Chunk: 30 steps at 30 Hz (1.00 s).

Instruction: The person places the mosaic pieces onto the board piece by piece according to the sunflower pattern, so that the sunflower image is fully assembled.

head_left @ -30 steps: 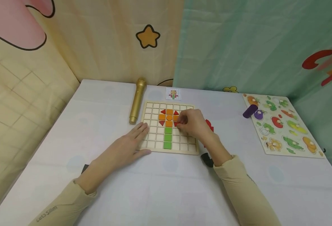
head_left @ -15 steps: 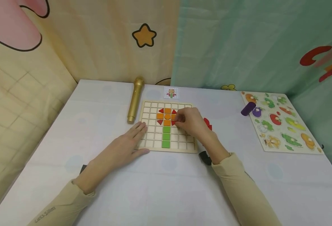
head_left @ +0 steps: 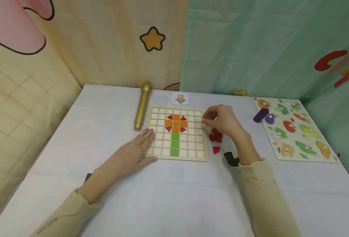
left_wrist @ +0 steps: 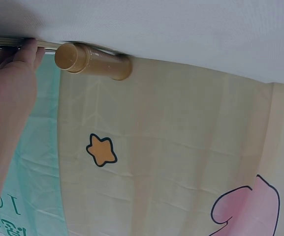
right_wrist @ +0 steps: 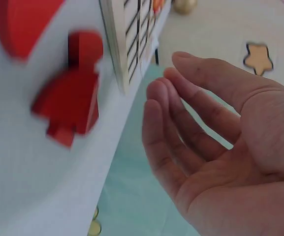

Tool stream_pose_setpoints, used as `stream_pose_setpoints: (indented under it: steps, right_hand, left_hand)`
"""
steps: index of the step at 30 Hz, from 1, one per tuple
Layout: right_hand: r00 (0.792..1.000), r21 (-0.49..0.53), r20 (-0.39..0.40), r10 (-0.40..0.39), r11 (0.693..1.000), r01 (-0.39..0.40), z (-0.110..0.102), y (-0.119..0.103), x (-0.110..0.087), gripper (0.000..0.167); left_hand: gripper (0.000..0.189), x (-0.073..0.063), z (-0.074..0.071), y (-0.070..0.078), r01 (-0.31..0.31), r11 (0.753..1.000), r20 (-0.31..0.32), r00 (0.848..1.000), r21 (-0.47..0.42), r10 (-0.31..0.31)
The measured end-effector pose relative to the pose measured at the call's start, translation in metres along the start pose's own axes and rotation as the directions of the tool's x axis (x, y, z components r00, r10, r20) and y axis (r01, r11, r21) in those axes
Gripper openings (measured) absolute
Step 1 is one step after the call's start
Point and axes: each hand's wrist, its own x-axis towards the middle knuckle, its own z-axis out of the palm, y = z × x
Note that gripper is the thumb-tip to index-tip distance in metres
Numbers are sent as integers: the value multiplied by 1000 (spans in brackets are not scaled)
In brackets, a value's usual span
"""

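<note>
A wooden grid board [head_left: 159, 159] lies on the table with colored pieces set in its cells. Three green squares [head_left: 175, 144] form a stem below several orange squares [head_left: 176, 129] and an orange round piece [head_left: 176, 123]. Red triangles [head_left: 183, 118] sit at the corners around the orange shape. My left hand [head_left: 127, 154] rests with extended fingers on the board's left edge. Just off the right edge hovers my right hand [head_left: 221, 120], fingers loosely bent and holding nothing in the right wrist view. Below it lies a pile of red pieces [head_left: 216, 135], with one red piece [head_left: 216, 150] apart.
Behind the board lies a small pattern card [head_left: 180, 98]. A gold microphone [head_left: 142, 107] lies to its left. At right, a purple cylinder [head_left: 261, 115] lies by the corner of a vegetable puzzle board [head_left: 307, 161]. Printed curtains [head_left: 236, 49] hang behind the table.
My right hand has let go of the red triangle at the lower right of the orange shape and moved right, off the board, uncovering the red pile. My left hand stays put.
</note>
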Motion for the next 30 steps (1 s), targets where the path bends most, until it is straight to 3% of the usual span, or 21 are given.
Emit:
stream_pose_setpoints:
  steps: [4, 8, 15, 23, 30]
  right_hand:
    - [999, -28, 38, 32, 999, -31, -19, 20, -4, 22]
    - [991, -31, 124, 44, 999, -41, -31, 36, -6, 28]
    - [966, 8, 248, 73, 997, -77, -29, 47, -4, 44]
    - [974, -10, 222, 43, 999, -42, -20, 46, -1, 29]
    - [975, -14, 215, 57, 998, -56, -15, 42, 1, 20]
  left_hand:
    - [90, 0, 0, 0, -1, 1000, 1, 1000, 4, 1]
    - [90, 0, 0, 1, -1, 1000, 2, 1000, 0, 1]
    - [90, 0, 0, 1, 6, 1000, 7, 1000, 3, -6]
    - [90, -1, 0, 2, -1, 1000, 4, 1000, 11, 1]
    - [90, -1, -1, 2, -7, 1000, 0, 1000, 17, 7]
